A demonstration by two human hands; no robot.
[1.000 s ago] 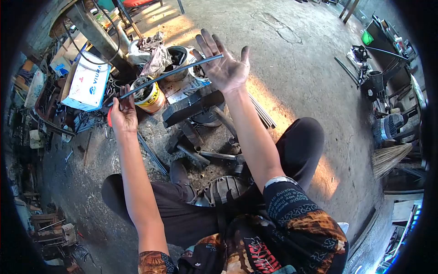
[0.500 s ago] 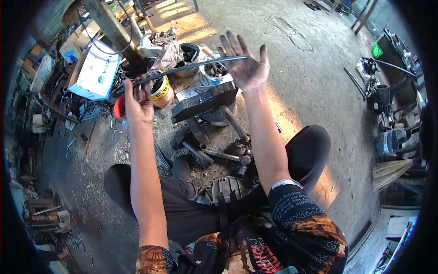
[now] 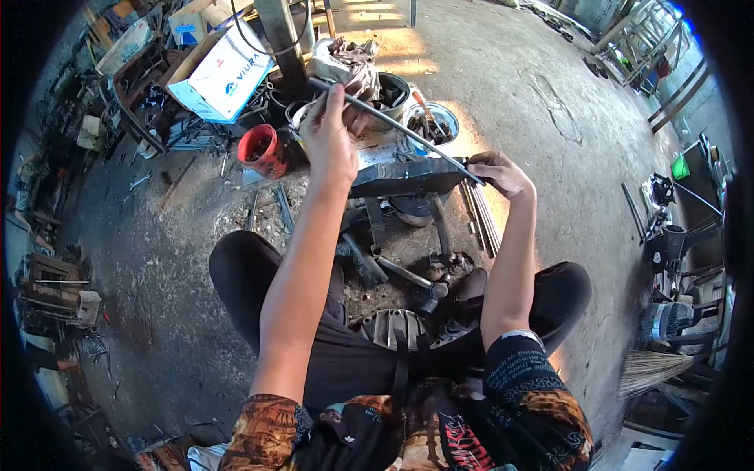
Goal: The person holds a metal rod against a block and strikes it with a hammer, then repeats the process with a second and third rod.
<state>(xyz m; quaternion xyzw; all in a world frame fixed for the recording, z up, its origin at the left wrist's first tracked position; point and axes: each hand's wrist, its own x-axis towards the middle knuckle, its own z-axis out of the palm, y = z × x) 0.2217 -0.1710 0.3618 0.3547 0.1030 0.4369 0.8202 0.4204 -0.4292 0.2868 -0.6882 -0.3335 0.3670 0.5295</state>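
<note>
A thin dark metal rod (image 3: 408, 134) slants down from left to right in front of me. My left hand (image 3: 330, 149) is closed round it near its upper left end, thumb laid along it. At the lower right end, my right hand (image 3: 503, 176) pinches the rod between thumb and fingers. Under the rod stands a dark steel anvil block (image 3: 404, 185), its top edge partly behind the rod's right end. On the ground between my legs lies a hammer (image 3: 408, 275), and a ribbed metal casting (image 3: 393, 328) sits closer to my body.
Beyond the anvil are a red cup (image 3: 253, 147), a white bucket of metal pieces (image 3: 448, 119) and a dark pail (image 3: 402, 88). A white-and-blue cardboard box (image 3: 216, 82) stands at the back left. Several long bars (image 3: 484, 216) lie right of the anvil. A straw broom (image 3: 652, 370) is far right.
My right hand was open, palm up with the rod across its fingers; now it has lowered and closed on the rod's end. The rod's right end has dropped, and the view has shifted.
</note>
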